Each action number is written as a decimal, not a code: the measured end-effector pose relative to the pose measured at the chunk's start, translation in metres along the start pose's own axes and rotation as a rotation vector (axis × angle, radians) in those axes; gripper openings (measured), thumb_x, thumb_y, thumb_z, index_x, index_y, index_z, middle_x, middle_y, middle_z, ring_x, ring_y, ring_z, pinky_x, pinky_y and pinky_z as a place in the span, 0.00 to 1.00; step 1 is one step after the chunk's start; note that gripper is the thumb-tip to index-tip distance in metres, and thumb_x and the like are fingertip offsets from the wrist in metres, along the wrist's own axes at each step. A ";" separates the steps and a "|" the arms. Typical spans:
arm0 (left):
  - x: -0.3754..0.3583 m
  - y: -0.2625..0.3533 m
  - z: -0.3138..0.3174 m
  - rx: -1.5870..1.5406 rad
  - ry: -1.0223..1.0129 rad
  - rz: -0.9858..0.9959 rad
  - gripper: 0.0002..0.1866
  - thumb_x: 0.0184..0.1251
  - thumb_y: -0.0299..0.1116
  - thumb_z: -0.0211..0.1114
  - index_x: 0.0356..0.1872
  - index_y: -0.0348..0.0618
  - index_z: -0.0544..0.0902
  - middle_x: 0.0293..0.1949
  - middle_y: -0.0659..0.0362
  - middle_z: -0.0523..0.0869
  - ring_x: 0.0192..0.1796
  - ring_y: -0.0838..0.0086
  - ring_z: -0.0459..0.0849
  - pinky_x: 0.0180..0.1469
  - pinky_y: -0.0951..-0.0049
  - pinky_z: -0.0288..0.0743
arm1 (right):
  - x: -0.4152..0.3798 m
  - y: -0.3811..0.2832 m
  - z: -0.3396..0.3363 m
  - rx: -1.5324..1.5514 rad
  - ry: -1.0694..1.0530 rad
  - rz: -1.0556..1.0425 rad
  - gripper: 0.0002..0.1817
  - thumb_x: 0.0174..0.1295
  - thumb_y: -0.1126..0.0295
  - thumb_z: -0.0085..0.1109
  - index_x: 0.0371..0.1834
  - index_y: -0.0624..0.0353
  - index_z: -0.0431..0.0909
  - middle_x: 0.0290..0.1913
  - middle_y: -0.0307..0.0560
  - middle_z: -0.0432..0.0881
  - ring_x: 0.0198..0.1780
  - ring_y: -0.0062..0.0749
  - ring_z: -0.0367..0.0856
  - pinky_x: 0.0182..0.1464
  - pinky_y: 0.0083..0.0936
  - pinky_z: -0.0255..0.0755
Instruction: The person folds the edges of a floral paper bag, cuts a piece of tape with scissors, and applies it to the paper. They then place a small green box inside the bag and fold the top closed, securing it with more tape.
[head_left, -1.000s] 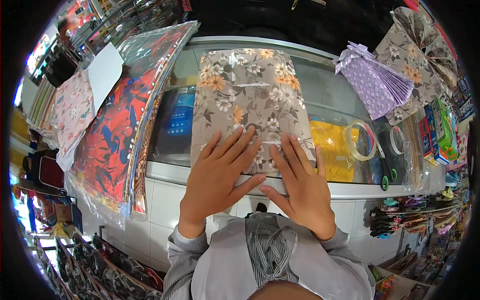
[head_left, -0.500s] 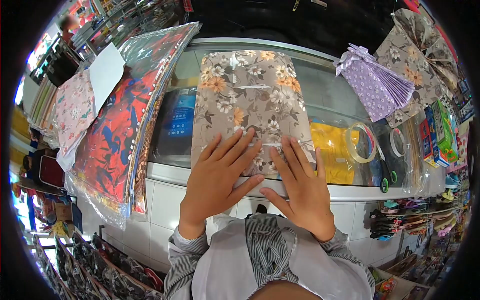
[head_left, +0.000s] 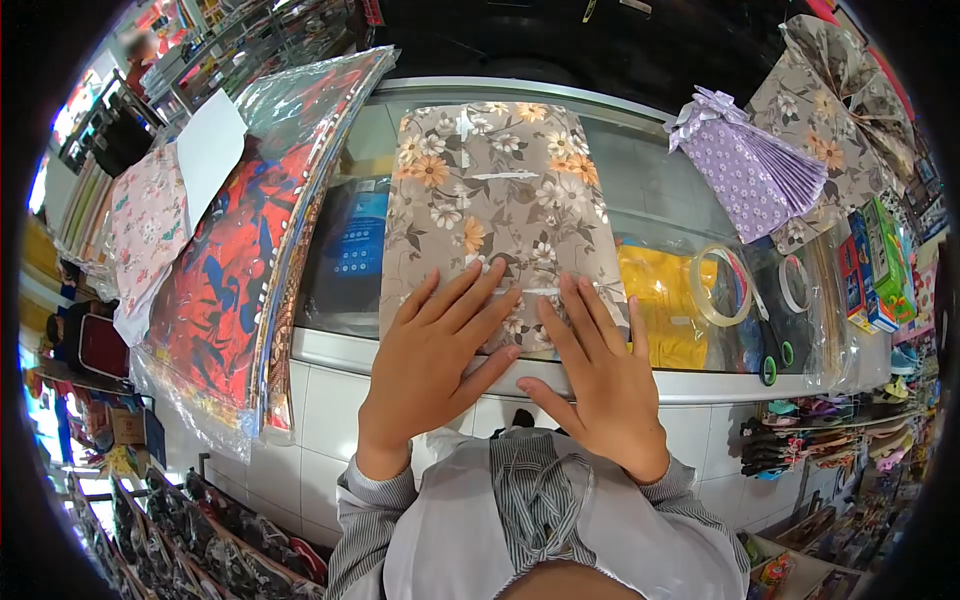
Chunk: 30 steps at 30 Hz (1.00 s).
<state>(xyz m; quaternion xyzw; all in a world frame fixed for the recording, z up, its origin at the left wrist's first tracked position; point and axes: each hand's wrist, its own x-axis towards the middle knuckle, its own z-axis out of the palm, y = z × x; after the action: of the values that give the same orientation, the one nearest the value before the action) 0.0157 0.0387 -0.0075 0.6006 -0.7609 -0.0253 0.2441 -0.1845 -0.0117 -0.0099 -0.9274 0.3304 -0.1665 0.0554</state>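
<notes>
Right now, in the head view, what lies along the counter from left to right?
Red and blue wrapping sheets in clear plastic → brown floral wrapped parcel → clear tape roll → green-handled scissors → colourful small boxes.

A glass-topped table point(head_left: 650, 180) with a white tiled front point(head_left: 320, 400) stands in a crowded shop. Stacks of wrapping sheets in clear plastic point(head_left: 240, 250) lean at its left. Packed shelves point(head_left: 200, 40) line the far left, boxed goods point(head_left: 880, 260) and racks of small wares point(head_left: 830, 430) fill the right. Daylight falls bright and even.
</notes>
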 end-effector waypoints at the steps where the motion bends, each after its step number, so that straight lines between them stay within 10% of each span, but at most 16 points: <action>1: 0.000 0.001 0.000 -0.003 0.008 -0.002 0.28 0.64 0.42 0.63 0.65 0.47 0.75 0.69 0.55 0.71 0.71 0.60 0.67 0.72 0.56 0.54 | 0.000 0.000 0.000 0.003 0.003 0.000 0.39 0.64 0.44 0.54 0.71 0.59 0.63 0.72 0.60 0.61 0.76 0.49 0.55 0.70 0.63 0.42; 12: -0.045 -0.015 0.011 0.081 0.591 0.092 0.17 0.50 0.26 0.71 0.44 0.54 0.85 0.54 0.61 0.84 0.62 0.63 0.76 0.71 0.48 0.54 | -0.001 0.001 0.003 -0.012 0.047 -0.015 0.37 0.64 0.45 0.53 0.69 0.60 0.65 0.71 0.60 0.63 0.74 0.49 0.57 0.71 0.61 0.43; 16: -0.094 -0.005 -0.023 0.455 0.694 -0.269 0.33 0.44 0.25 0.74 0.57 0.57 0.79 0.64 0.58 0.76 0.69 0.58 0.69 0.73 0.37 0.38 | -0.003 0.001 0.006 -0.030 0.081 -0.034 0.35 0.66 0.45 0.51 0.68 0.60 0.67 0.71 0.59 0.64 0.74 0.49 0.58 0.71 0.60 0.43; 19: -0.124 -0.014 -0.049 0.880 0.368 -0.779 0.40 0.46 0.25 0.73 0.66 0.56 0.72 0.68 0.55 0.71 0.71 0.52 0.66 0.73 0.40 0.44 | -0.003 0.002 0.008 -0.040 0.105 -0.051 0.35 0.66 0.45 0.51 0.68 0.60 0.67 0.71 0.59 0.65 0.73 0.50 0.59 0.71 0.61 0.43; 25: -0.139 -0.031 -0.082 0.501 0.276 -0.653 0.32 0.51 0.20 0.67 0.60 0.55 0.79 0.60 0.52 0.80 0.56 0.54 0.82 0.53 0.64 0.78 | -0.006 0.002 0.013 -0.028 0.139 -0.043 0.34 0.66 0.46 0.51 0.68 0.59 0.67 0.70 0.58 0.65 0.73 0.50 0.60 0.71 0.58 0.44; 30: -0.155 -0.053 -0.090 0.677 0.427 -0.412 0.25 0.56 0.18 0.64 0.55 0.52 0.83 0.52 0.53 0.85 0.49 0.59 0.86 0.46 0.66 0.80 | -0.006 -0.002 0.014 -0.022 0.188 -0.019 0.34 0.67 0.45 0.49 0.66 0.60 0.69 0.69 0.58 0.67 0.72 0.48 0.62 0.71 0.57 0.47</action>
<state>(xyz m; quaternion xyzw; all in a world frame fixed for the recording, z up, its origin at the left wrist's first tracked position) 0.1250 0.1906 0.0014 0.7775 -0.5233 0.3015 0.1751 -0.1828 -0.0070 -0.0242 -0.9113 0.3271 -0.2499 0.0123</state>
